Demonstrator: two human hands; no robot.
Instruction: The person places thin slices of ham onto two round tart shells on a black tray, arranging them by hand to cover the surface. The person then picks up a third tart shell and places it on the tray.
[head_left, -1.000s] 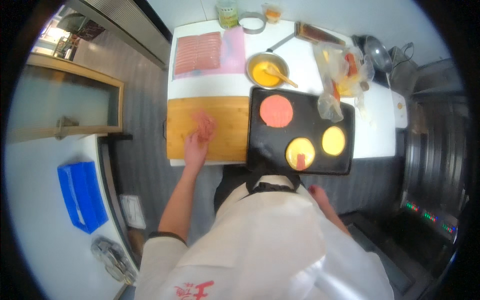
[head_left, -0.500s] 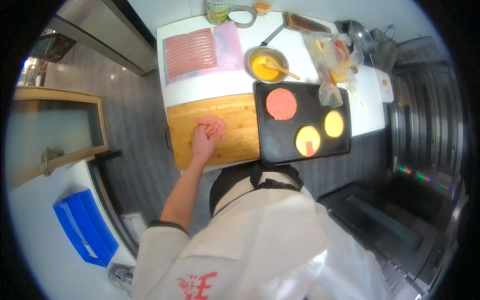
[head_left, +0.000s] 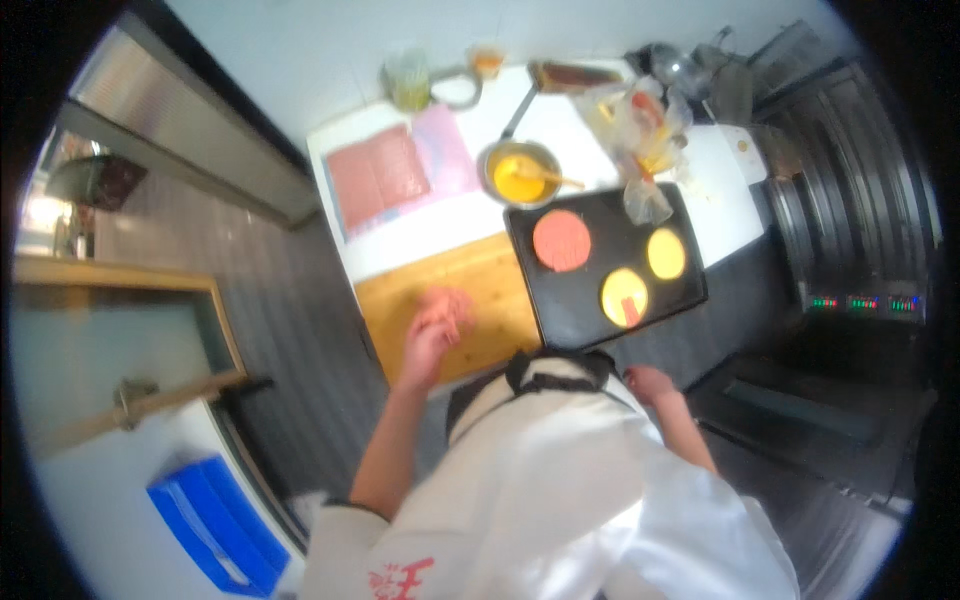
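My left hand (head_left: 430,342) is over the wooden cutting board (head_left: 500,285), its fingers closed on thin pink meat strips (head_left: 448,303) heaped there. To the right of the board lies a black baking tray (head_left: 560,325). One round (head_left: 562,240) on it is covered all over with pink strips. A yellow round (head_left: 622,287) nearer me carries a short pink piece (head_left: 629,312), and another yellow round (head_left: 667,253) is bare. My right hand (head_left: 650,384) hangs beside my hip, just past the tray's near edge. Blur hides how its fingers lie.
Behind the board, packed rows of pink meat (head_left: 375,178) lie on pink film (head_left: 445,150). A steel pan (head_left: 487,182) holds yellow liquid and a wooden utensil (head_left: 550,178). Crumpled plastic bags (head_left: 640,125) stand behind the tray. A blue box (head_left: 220,525) is at lower left.
The view has shifted and tilted, blurring the picture. My right hand has come into sight by my hip. My left hand stays at the meat heap, its fingers now gathered on the strips.
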